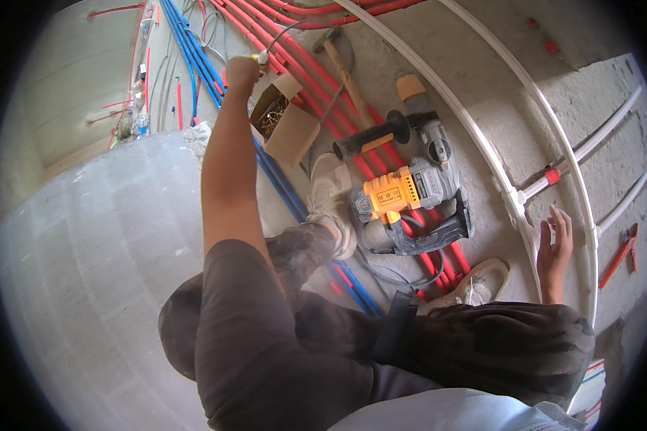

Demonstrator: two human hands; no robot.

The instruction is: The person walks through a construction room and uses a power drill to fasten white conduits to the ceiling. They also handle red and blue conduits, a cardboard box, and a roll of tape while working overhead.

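Observation:
My left arm stretches far forward, and my left hand [243, 76] is closed on a small yellow cable connector [257, 63], mostly hidden by the fingers. A grey cable [282, 33] runs away from it over the red pipes. Just below that hand stands an open cardboard box [295, 133] full of small brass-coloured pieces. My right hand [556, 251] is raised beside the white pipes [519, 208], fingers apart, holding nothing. Between my arms, a yellow and grey demolition hammer [402, 192] with a black side handle lies over the red pipes.
A hammer with a wooden handle [346, 80] lies beyond the power tool. Red pipes [295, 61] and blue pipes [194, 50] cross the concrete floor. Red-handled pliers [620, 257] lie at the far right. A grey block wall [101, 266] rises on the left.

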